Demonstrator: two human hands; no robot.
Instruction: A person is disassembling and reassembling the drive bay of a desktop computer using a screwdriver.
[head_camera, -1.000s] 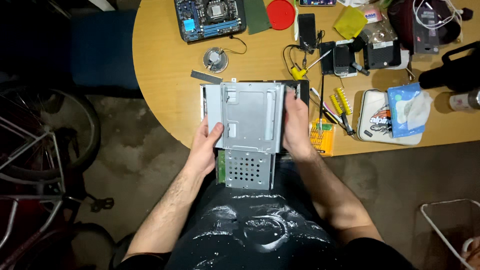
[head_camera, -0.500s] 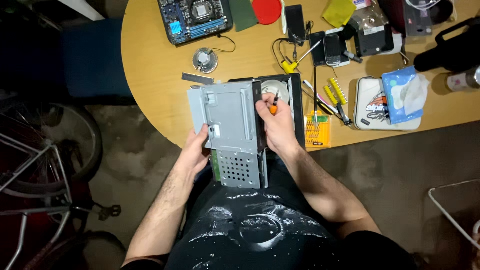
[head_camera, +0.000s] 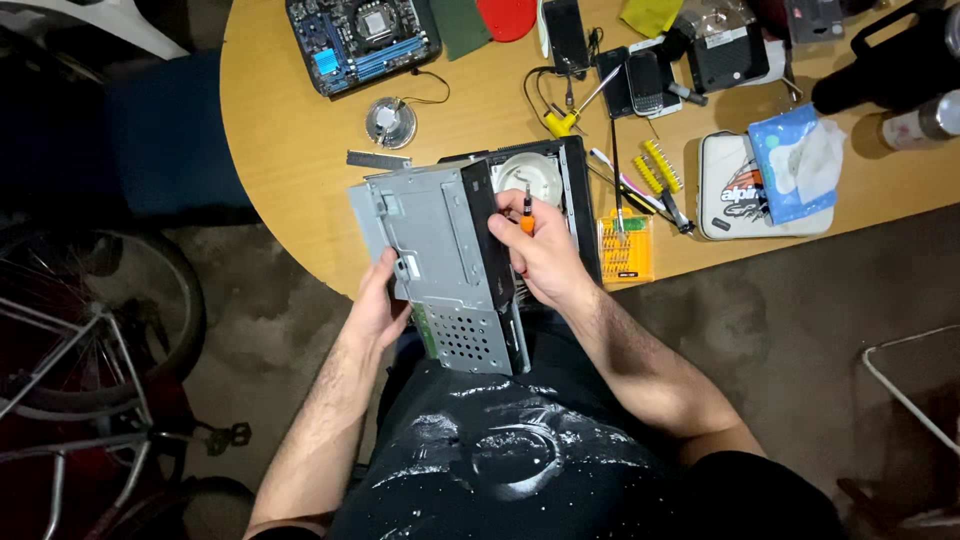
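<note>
Right now your left hand (head_camera: 378, 305) grips the lower left edge of the grey metal drive cage (head_camera: 440, 262), fingers curled under it and thumb on top, so the cage sits tilted off the edge of the round wooden table (head_camera: 290, 150) and over your lap. Its long axis runs from the table edge down toward your body, leaning slightly to the right, with the perforated end nearest you. Your right hand (head_camera: 540, 255) rests just right of the cage, fingers pinched closed around a small orange-handled screwdriver (head_camera: 526, 210) whose tip points up and away from you toward the white disc inside the open black case (head_camera: 570, 200). Beside that case lie a yellow bit set (head_camera: 624, 250) and a motherboard (head_camera: 362, 38) farther up the table
</note>
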